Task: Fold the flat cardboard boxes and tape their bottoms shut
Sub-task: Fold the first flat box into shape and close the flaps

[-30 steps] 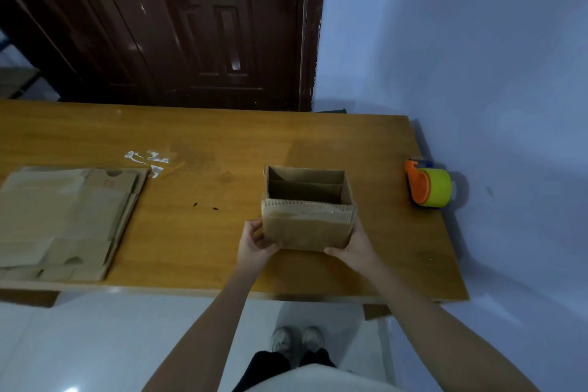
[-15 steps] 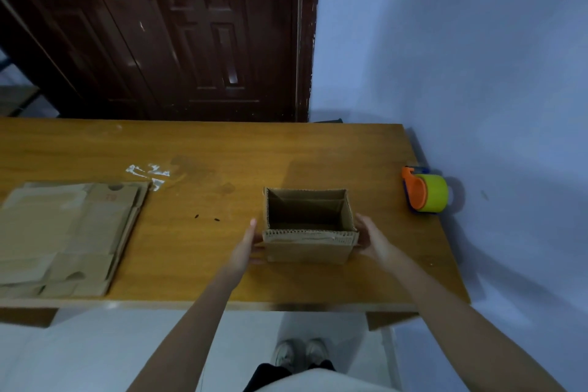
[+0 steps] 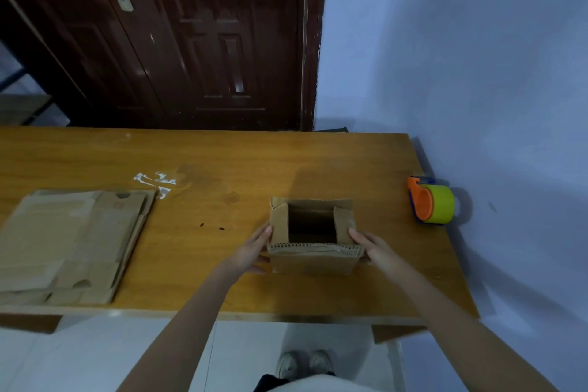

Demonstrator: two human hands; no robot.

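Big wooden table (image 3: 222, 156) first. A stack of flat boxes (image 3: 73, 242) sits at its left end by the near edge. The opened-up box (image 3: 313, 234) stands right of middle, close to the near edge. Left hand (image 3: 251, 250) and right hand (image 3: 377, 248) press its sides in, fingers straight. Tape dispenser (image 3: 431, 202) sits on the right edge.

Dim, bluish light (soft shadows fall rightward on the wall), with wide-angle bending at edges.
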